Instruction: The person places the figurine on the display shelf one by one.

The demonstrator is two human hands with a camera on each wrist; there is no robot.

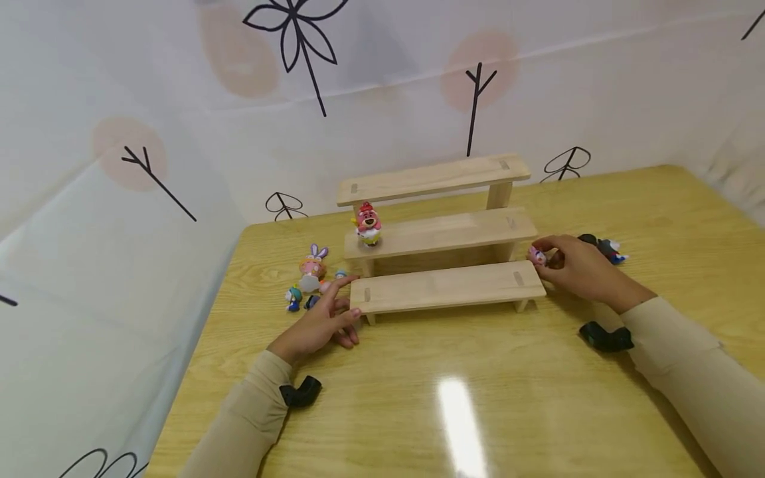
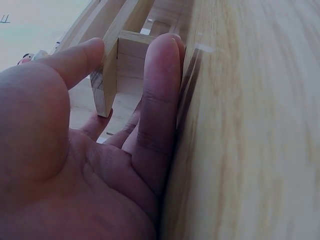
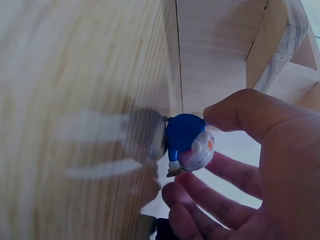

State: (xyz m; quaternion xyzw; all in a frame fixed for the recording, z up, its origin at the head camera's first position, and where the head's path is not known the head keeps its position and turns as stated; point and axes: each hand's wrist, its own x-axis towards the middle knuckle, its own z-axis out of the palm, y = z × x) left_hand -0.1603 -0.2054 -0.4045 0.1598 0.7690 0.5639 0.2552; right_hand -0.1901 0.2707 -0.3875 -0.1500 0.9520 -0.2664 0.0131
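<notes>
A three-tier wooden stand [image 1: 445, 285] stands on the table. My left hand [image 1: 325, 322] is at the left end of its lowest board, holding that end between thumb and index finger; in the left wrist view the other fingers extend beneath the board [image 2: 102, 95]. Beside the right end of the stand, my right hand [image 1: 576, 265] pinches a small pink-headed figurine [image 1: 536, 255]. The right wrist view shows the figurine's blue body [image 3: 185, 131] down at the tabletop, thumb on one side and fingers on the other. A red and pink bear figurine [image 1: 368, 226] stands on the middle board's left end.
Several small figurines, among them one with purple bunny ears [image 1: 313, 262] and a blue one [image 1: 293, 297], sit left of the stand. A dark figurine [image 1: 609, 250] lies beyond my right hand. A patterned cloth [image 1: 388, 126] hangs behind the table [image 1: 382, 411].
</notes>
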